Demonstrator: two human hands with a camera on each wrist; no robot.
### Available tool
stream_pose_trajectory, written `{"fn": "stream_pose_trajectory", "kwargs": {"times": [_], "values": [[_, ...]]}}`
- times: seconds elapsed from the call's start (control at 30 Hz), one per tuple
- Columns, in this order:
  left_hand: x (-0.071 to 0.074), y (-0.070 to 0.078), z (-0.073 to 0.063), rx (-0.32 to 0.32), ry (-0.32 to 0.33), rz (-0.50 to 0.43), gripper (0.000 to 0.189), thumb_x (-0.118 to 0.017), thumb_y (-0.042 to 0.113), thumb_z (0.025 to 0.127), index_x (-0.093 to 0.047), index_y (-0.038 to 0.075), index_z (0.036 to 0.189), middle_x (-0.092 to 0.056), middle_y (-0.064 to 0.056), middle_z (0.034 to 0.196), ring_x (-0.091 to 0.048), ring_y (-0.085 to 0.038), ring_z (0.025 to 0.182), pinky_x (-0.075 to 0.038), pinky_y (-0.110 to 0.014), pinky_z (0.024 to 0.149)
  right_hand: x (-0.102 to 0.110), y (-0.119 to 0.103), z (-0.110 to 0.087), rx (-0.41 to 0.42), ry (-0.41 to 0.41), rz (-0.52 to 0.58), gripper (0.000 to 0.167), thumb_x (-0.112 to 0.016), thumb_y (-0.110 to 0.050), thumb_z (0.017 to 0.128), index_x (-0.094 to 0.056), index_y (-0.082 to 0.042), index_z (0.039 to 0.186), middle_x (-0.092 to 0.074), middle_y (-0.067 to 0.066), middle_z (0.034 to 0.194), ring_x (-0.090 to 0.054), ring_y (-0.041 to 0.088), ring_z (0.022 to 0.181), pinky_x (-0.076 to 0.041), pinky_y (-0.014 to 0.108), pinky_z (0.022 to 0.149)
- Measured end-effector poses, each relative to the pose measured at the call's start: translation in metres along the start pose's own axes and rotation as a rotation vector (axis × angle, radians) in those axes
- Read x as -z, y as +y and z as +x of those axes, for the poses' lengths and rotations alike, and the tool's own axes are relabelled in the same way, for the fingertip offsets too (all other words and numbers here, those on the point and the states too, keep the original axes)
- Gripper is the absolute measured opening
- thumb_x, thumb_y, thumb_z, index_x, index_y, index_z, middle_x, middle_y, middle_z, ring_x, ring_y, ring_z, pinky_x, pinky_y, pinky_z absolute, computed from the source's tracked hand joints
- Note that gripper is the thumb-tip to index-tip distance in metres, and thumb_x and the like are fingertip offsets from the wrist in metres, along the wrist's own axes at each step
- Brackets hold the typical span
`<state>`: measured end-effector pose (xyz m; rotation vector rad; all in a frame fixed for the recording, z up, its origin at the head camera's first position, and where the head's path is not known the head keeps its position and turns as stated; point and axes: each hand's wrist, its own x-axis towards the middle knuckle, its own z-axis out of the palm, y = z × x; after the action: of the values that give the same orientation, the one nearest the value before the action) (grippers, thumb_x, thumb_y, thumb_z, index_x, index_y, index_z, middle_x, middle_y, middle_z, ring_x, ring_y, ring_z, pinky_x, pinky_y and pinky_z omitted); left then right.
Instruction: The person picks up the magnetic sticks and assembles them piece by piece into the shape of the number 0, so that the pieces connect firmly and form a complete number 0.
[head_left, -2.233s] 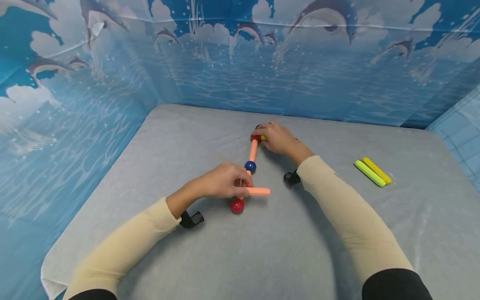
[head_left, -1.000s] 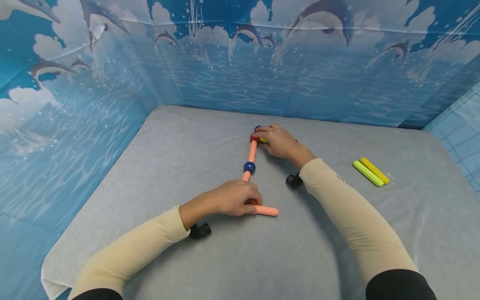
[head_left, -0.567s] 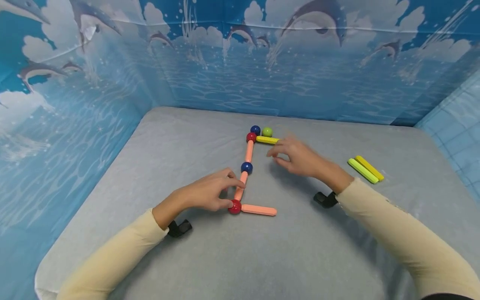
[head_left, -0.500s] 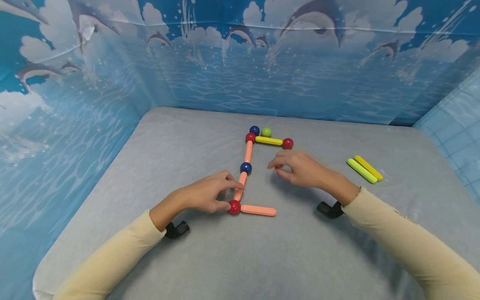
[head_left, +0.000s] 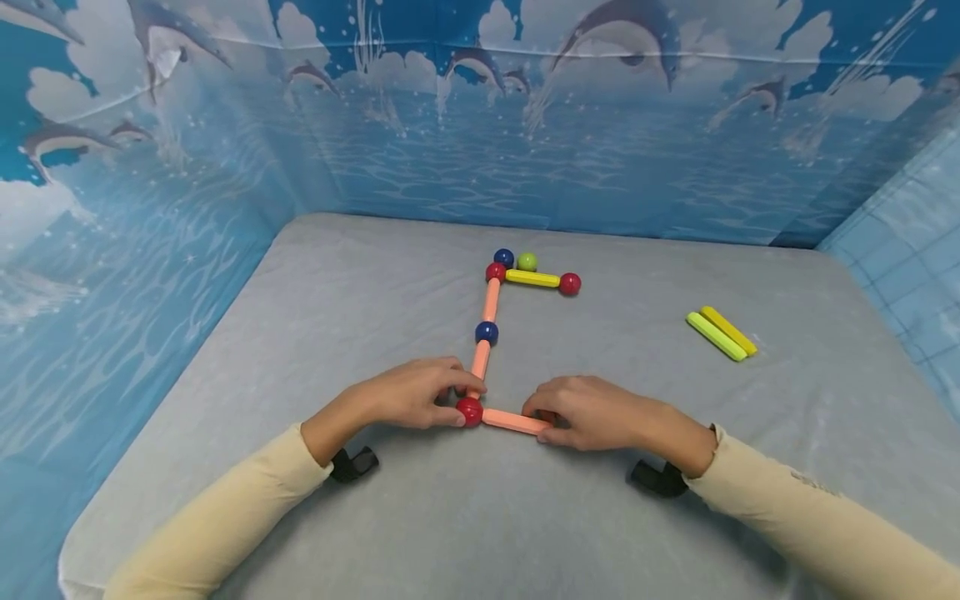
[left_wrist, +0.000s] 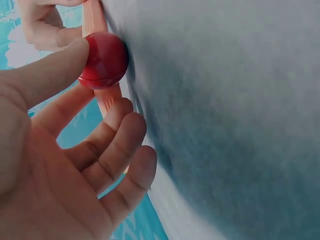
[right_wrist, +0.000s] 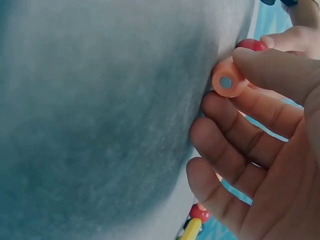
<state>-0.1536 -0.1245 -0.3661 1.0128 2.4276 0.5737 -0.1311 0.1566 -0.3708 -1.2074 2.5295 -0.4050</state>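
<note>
Dolphin-print walls ring the grey table (head_left: 300,333). Left hand (head_left: 408,394) pinches the near red ball (head_left: 469,411); right hand (head_left: 592,411) grips its pink rod (head_left: 510,421). Two yellow sticks (head_left: 720,333) lie far right.

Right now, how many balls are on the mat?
6: near red ball touched by the left hand; blue ball mid-chain; red corner ball; far blue ball; green ball; red ball ending the yellow stick. The hands may hide others.
</note>
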Motion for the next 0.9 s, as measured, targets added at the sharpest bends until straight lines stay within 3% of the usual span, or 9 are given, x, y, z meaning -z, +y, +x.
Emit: {"fn": "stream_pose_trajectory", "kwargs": {"times": [0.4,0.9], "values": [[-0.0062,0.0000,0.0039,-0.026,0.043,0.045,0.038,-0.072,0.024,0.091,-0.067,0.025,0.128,-0.063,0.006,0.108,-0.056,-0.012,0.092,-0.047,-0.025,0.077,-0.0066,0.0051,-0.0040,-0.005,0.050,0.012,0.026,-0.071,-0.024,0.091,-0.071,-0.016,0.116,-0.067,-0.009,0.098,-0.055,0.004,0.083,-0.051,0.025,0.075],[-0.0092,0.0022,0.0014,-0.025,0.107,0.048,0.034,-0.074,0.024,0.090,-0.070,0.024,0.124,-0.066,0.006,0.103,-0.057,-0.013,0.089,-0.045,-0.025,0.074,-0.0062,0.0044,-0.0046,-0.018,0.045,-0.002,0.029,-0.071,-0.027,0.091,-0.070,-0.017,0.118,-0.069,-0.008,0.102,-0.055,0.004,0.085,-0.052,0.027,0.078]]}}
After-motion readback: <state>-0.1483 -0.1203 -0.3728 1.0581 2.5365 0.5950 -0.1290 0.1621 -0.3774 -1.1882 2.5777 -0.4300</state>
